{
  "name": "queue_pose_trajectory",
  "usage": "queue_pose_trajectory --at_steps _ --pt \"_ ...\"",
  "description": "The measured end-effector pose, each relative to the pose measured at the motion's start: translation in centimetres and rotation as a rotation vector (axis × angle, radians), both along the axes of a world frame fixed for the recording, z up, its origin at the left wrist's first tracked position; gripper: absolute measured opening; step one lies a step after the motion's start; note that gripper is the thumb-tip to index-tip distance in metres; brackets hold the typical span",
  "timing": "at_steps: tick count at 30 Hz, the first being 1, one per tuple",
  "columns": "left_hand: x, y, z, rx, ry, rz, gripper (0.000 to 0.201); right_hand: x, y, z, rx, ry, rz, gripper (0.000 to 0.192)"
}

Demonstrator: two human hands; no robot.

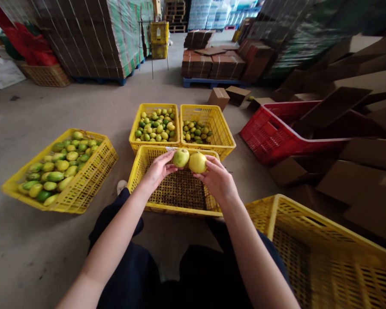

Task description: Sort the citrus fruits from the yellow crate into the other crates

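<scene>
My left hand [157,170] holds a greenish-yellow citrus fruit [181,158]. Touching it on the right is a yellower fruit [197,162], held by my right hand [217,180]. Both fruits hover above an empty yellow crate [141,165] directly in front of my knees. Behind it stand two yellow crates side by side: the left one [134,127] is nearly full of green and yellow fruit, the right one [224,133] holds a small pile.
A tilted yellow crate [93,171] of larger green fruit sits at left. An empty yellow crate [312,249] is at my right knee. A red crate [270,137], flattened cardboard and stacked pallets of boxes [209,64] fill the right and back.
</scene>
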State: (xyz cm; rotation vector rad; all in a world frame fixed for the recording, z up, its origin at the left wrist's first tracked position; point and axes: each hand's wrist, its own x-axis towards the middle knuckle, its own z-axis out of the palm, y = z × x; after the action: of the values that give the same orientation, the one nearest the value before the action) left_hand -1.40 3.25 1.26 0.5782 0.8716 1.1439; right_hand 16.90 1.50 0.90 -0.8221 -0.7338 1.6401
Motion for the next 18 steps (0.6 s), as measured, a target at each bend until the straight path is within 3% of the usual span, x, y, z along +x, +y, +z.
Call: queue_pose_trajectory --at_steps 9,18 --pt "0.3 0.1 -0.5 -0.029 0.033 0.076 0.019 0.1 0.5 -0.8 -0.021 -0.044 0.068 0.024" --pt "0.6 -0.4 -0.6 0.098 0.123 -0.059 0.024 -0.5 0.3 -0.8 0.01 -0.093 0.073 0.03"
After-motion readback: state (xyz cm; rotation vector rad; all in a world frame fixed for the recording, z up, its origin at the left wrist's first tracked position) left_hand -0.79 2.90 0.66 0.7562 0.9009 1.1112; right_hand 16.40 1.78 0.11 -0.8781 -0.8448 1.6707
